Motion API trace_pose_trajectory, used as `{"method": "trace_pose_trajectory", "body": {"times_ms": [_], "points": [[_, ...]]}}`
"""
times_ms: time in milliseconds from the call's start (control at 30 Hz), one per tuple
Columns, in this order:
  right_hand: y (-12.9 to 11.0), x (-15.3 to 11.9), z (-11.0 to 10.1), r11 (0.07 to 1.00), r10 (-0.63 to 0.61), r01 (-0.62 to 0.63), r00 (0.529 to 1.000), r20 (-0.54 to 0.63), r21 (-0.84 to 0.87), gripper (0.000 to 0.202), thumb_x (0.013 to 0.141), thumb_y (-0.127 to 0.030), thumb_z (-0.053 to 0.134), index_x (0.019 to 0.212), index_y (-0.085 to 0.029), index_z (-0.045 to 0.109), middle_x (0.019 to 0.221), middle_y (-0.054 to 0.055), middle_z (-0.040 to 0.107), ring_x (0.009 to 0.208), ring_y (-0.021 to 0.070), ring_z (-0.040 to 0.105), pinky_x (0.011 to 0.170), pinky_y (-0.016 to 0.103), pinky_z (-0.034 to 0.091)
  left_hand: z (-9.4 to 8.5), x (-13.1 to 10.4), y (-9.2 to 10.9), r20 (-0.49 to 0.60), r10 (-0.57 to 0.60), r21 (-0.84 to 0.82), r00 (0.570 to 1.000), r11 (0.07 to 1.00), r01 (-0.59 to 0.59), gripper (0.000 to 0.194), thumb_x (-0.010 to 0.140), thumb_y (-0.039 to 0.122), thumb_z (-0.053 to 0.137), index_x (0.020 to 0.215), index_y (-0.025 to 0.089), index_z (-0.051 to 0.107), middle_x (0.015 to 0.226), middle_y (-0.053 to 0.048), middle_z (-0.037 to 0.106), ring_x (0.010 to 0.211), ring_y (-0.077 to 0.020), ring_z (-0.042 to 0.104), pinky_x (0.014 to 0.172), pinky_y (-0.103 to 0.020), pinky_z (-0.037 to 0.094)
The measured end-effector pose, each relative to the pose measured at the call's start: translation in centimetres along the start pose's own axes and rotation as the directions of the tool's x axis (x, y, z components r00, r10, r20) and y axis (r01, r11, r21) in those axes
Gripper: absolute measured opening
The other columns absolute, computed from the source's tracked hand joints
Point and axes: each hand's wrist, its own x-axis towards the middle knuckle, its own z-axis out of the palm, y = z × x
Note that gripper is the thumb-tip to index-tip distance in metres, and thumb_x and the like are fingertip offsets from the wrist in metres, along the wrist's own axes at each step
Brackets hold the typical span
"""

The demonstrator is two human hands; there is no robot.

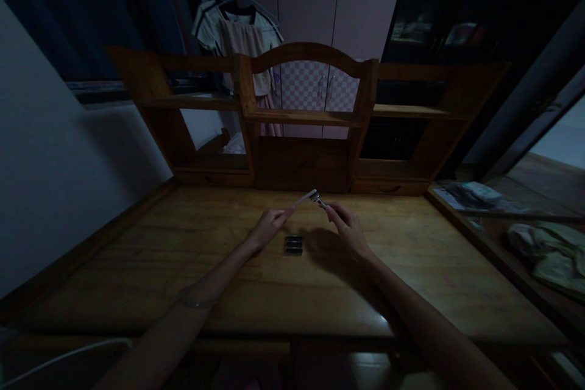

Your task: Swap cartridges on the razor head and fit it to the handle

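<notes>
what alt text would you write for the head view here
Over a wooden desk in a dim room, the left hand holds the pale handle of a razor while the right hand pinches its head end. A small dark case lies on the desk just below the hands, and a wooden shelf unit stands behind.

A dim room in a home, most likely a bedroom. A wooden desk (192,268) with a shelf unit (301,116) along its back edge fills the middle. Behind the shelf unit stands a pale wardrobe (320,6), and clothes (242,42) hang on a hanger to its left. Right of the desk lies crumpled cloth (548,250).
</notes>
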Motion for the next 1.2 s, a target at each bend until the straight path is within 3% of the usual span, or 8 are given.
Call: {"method": "trace_pose_trajectory", "body": {"times_ms": [200, 433, 633, 833, 1033, 1200], "points": [[-0.19, 0.01, -0.13, 1.000, -0.002, 0.002, 1.000, 0.005, -0.008, 0.035, 0.092, -0.046, 0.046, 0.097, -0.018, 0.067, 0.074, 0.002, 0.056, 0.069, 0.0172, 0.051, 0.060, 0.026, 0.037, -0.26, 0.04, 0.04, -0.050, -0.003, 0.031, 0.999, 0.999, 0.005, 0.052, 0.085, 0.059, 0.040, 0.056, 0.017, 0.035, 0.055, 0.003, 0.030, 0.053, -0.0100, 0.029, 0.052, -0.024, 0.019], [0.18, 0.03, -0.07, 1.000, 0.015, -0.015, 1.000, 0.006, 0.003, 0.033, 0.092, -0.044, 0.047, 0.096, -0.018, 0.067, 0.073, 0.001, 0.055, 0.069, 0.0168, 0.050, 0.060, 0.026, 0.036, 0.07, 0.00, -0.17, 0.024, 0.013, 0.027, 1.000, 1.000, -0.014, 0.050, 0.087, 0.057, 0.039, 0.057, 0.017, 0.036, 0.056, 0.003, 0.030, 0.053, -0.0097, 0.028, 0.051, -0.024, 0.018], [0.17, 0.04, 0.02, 1.000, 0.013, -0.013, 1.000, -0.006, 0.018, 0.033, 0.092, -0.044, 0.047, 0.096, -0.017, 0.067, 0.074, 0.001, 0.054, 0.069, 0.0164, 0.048, 0.059, 0.026, 0.035, -0.13, 0.12, -0.35, -0.041, 0.020, 0.056, 0.999, 0.998, -0.018, 0.049, 0.087, 0.055, 0.040, 0.057, 0.016, 0.035, 0.057, 0.004, 0.027, 0.055, -0.0094, 0.026, 0.052, -0.024, 0.017], [0.13, 0.01, -0.09, 1.000, 0.020, -0.020, 1.000, 0.002, 0.004, 0.033, 0.093, -0.044, 0.047, 0.095, -0.018, 0.066, 0.073, 0.001, 0.053, 0.069, 0.0165, 0.049, 0.060, 0.026, 0.035, 0.07, 0.14, -0.38, 0.019, 0.004, 0.046, 1.000, 0.999, -0.005, 0.050, 0.086, 0.057, 0.040, 0.057, 0.016, 0.038, 0.057, 0.003, 0.032, 0.055, -0.0097, 0.029, 0.053, -0.024, 0.020], [0.24, 0.16, -0.14, 1.000, 0.015, -0.015, 1.000, 0.000, 0.006, 0.031, 0.093, -0.042, 0.046, 0.095, -0.018, 0.066, 0.071, 0.000, 0.051, 0.068, 0.0156, 0.048, 0.059, 0.026, 0.033, -0.04, 0.15, -0.50, -0.035, -0.033, 0.039, 0.999, 0.999, 0.034, 0.049, 0.087, 0.055, 0.039, 0.057, 0.017, 0.035, 0.054, 0.004, 0.029, 0.053, -0.0095, 0.027, 0.051, -0.024, 0.018], [0.41, 0.16, -0.16, 1.000, 0.014, -0.014, 1.000, 0.007, 0.004, 0.031, 0.093, -0.042, 0.047, 0.094, -0.018, 0.066, 0.071, 0.000, 0.051, 0.068, 0.0157, 0.048, 0.059, 0.026, 0.033, 0.03, 0.03, -0.36, -0.005, 0.020, 0.068, 1.000, 0.997, -0.020, 0.049, 0.087, 0.056, 0.039, 0.057, 0.016, 0.037, 0.056, 0.003, 0.031, 0.055, -0.0095, 0.029, 0.052, -0.024, 0.019]]}}
